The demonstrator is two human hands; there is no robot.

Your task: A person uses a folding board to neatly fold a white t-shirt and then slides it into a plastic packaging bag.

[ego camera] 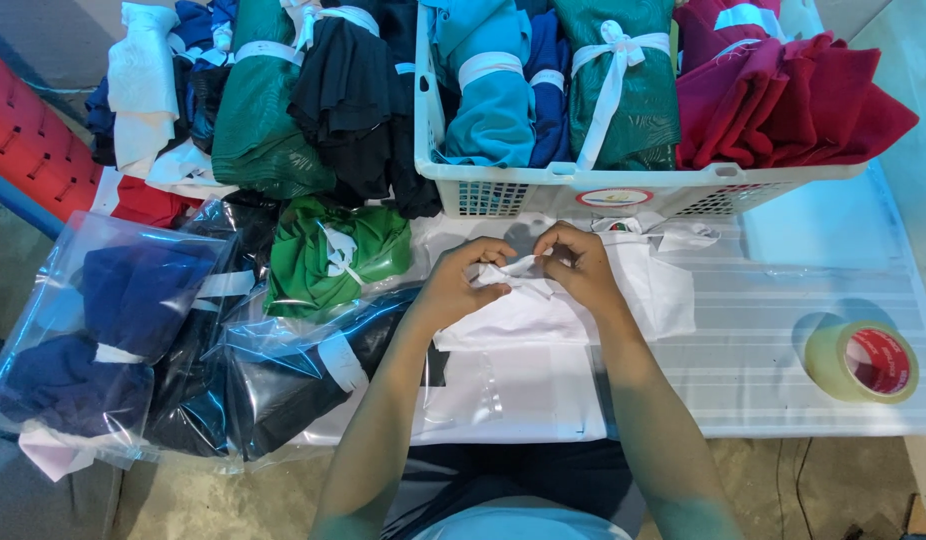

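A folded white garment (543, 310) lies on the white table (783, 330) in front of me. Both my hands are on its upper edge, close together. My left hand (463, 280) pinches a white fabric strip (505, 270) that runs across the garment. My right hand (578, 262) grips the other end of the same strip, fingers curled. The strip's middle is bunched between my fingertips. Part of the garment is hidden under my forearms.
A white plastic basket (583, 185) behind my hands holds tied bundles in blue, green and maroon. A loose green bundle (333, 255) and clear bags of dark clothes (183, 350) lie at the left. A roll of clear tape (863, 362) sits at the right.
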